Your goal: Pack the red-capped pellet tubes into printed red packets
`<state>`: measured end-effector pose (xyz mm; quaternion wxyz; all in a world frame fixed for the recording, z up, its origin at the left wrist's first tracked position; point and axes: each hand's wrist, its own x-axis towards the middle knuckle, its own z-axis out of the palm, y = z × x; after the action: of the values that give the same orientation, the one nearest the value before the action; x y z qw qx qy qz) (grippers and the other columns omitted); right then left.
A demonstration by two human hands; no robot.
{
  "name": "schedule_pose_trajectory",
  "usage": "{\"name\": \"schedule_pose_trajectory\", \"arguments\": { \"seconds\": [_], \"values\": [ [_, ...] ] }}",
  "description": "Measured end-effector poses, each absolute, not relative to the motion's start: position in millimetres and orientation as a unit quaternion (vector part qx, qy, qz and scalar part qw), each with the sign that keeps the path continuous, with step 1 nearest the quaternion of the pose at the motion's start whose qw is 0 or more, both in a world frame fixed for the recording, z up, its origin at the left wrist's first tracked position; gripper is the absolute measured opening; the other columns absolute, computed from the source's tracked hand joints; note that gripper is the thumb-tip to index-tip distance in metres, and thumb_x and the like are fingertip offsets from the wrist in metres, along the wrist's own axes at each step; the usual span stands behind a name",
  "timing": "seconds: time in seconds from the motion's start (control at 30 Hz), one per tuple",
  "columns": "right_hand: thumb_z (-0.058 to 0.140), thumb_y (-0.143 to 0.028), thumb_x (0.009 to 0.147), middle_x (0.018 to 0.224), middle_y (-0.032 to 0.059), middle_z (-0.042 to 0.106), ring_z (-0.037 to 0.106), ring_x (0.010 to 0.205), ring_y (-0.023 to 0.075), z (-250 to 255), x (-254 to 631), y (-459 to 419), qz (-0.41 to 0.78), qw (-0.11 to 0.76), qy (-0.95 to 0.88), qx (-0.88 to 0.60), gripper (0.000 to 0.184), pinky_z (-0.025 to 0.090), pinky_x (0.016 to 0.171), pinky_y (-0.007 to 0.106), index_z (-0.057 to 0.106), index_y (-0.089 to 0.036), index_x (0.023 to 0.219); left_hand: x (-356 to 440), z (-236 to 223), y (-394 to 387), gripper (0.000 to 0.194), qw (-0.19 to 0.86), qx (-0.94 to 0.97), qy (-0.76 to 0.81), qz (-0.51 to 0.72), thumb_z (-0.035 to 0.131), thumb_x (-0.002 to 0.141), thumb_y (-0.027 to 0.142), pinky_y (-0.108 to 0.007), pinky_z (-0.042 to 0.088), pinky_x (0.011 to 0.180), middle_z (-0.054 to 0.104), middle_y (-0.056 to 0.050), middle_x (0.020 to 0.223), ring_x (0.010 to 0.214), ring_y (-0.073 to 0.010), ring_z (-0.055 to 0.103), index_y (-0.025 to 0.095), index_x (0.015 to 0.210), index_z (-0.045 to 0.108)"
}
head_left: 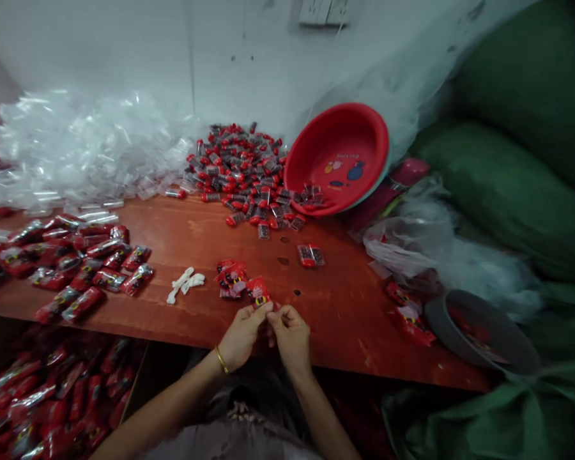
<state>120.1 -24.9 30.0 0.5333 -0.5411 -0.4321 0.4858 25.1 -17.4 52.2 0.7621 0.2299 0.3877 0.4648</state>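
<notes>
Near the table's front edge, my left hand (243, 333) and my right hand (292, 338) meet, fingers pinched together. Between them is a flat red printed piece (257, 290) with a yellow and black motif, gripped at its near end; the fingertips hide that end. Just beyond and to the left lies a small stack of similar red printed pieces (232, 277). White finger cots or cloth strips (186, 282), hard to tell which, rest further left. A pair of small clear-wrapped packets with red ends (310, 255) sits ahead of my right hand.
Small red-ended packets (239, 166) are heaped at the back, beside a tilted red basin (335, 160). Clear plastic sleeves (96, 147) pile up at back left. Wrapped red packs (86, 255) cover the left; a box below (52, 396) holds more. A grey bowl (479, 332) stands right.
</notes>
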Motion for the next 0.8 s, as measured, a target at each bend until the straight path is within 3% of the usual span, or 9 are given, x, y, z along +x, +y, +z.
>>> {"name": "schedule_pose_trajectory", "arguments": {
  "seconds": [0.13,0.23,0.33,0.47,0.53,0.63,0.7,0.8],
  "values": [
    [0.069,-0.044,0.066,0.049,-0.0067,0.045,0.042,0.044,0.0076,25,118,-17,0.411,0.547,-0.484,-0.545,0.035,0.038,0.044,0.02,0.046,-0.02,0.056,16,57,-20,0.041,0.778,0.201,0.385,0.455,0.075,0.063,0.051,-0.025,0.046,0.067,0.068,-0.007,0.075,0.069,-0.0143,0.062,0.012,0.074,0.067],
    [0.059,-0.047,0.077,0.053,-0.0051,0.047,0.044,0.05,0.0092,25,118,-14,0.398,0.522,-0.54,-0.527,0.033,0.039,0.049,0.021,0.05,-0.02,0.062,-13,67,-12,0.031,0.759,0.162,0.407,0.483,0.072,0.07,0.044,-0.028,0.047,0.076,0.071,-0.008,0.083,0.081,-0.0182,0.066,0.015,0.08,0.067],
    [0.04,-0.053,0.088,0.055,-0.0035,0.048,0.046,0.05,0.0105,25,125,-6,0.403,0.5,-0.554,-0.53,0.041,0.04,0.051,0.022,0.051,-0.02,0.067,-73,78,5,0.024,0.702,0.084,0.418,0.57,0.053,0.088,0.036,-0.032,0.049,0.084,0.073,-0.007,0.083,0.085,-0.0182,0.068,0.018,0.079,0.065],
    [0.035,-0.064,0.086,0.055,-0.0015,0.052,0.048,0.048,0.0121,26,141,11,0.409,0.475,-0.539,-0.563,0.051,0.04,0.047,0.023,0.053,-0.02,0.069,-182,81,22,0.034,0.54,-0.02,0.435,0.721,0.033,0.096,0.027,-0.03,0.053,0.081,0.073,-0.003,0.077,0.078,-0.0149,0.069,0.02,0.089,0.065],
    [0.035,-0.067,0.084,0.055,-0.001,0.052,0.05,0.049,0.013,29,145,23,0.405,0.462,-0.546,-0.569,0.052,0.041,0.047,0.024,0.053,-0.02,0.069,-225,77,24,0.031,0.501,-0.046,0.402,0.765,0.039,0.094,0.035,-0.03,0.055,0.076,0.074,-0.004,0.086,0.082,-0.0166,0.07,0.022,0.109,0.061],
    [0.034,-0.064,0.086,0.056,0.0,0.054,0.053,0.052,0.0149,39,146,46,0.37,0.449,-0.585,-0.565,0.051,0.043,0.051,0.025,0.054,-0.021,0.069,-250,77,24,0.055,0.541,-0.063,0.384,0.746,0.045,0.087,0.051,-0.033,0.057,0.072,0.071,-0.014,0.104,0.089,-0.0221,0.069,0.016,0.13,0.049],
    [0.032,-0.059,0.088,0.06,0.0016,0.058,0.056,0.057,0.0167,49,145,70,0.311,0.43,-0.632,-0.564,0.048,0.045,0.056,0.027,0.054,-0.021,0.068,-240,82,30,0.053,0.582,-0.022,0.424,0.694,0.045,0.087,0.045,-0.035,0.056,0.074,0.069,-0.017,0.109,0.092,-0.0233,0.068,0.013,0.13,0.05],
    [0.032,-0.051,0.091,0.071,0.0039,0.064,0.06,0.068,0.0203,63,142,125,0.2,0.362,-0.711,-0.569,0.041,0.045,0.066,0.032,0.057,-0.023,0.076,-205,94,62,0.04,0.609,0.125,0.524,0.583,0.055,0.082,0.037,-0.036,0.052,0.083,0.068,-0.015,0.11,0.098,-0.0248,0.066,0.014,0.114,0.062]
  ]
}}
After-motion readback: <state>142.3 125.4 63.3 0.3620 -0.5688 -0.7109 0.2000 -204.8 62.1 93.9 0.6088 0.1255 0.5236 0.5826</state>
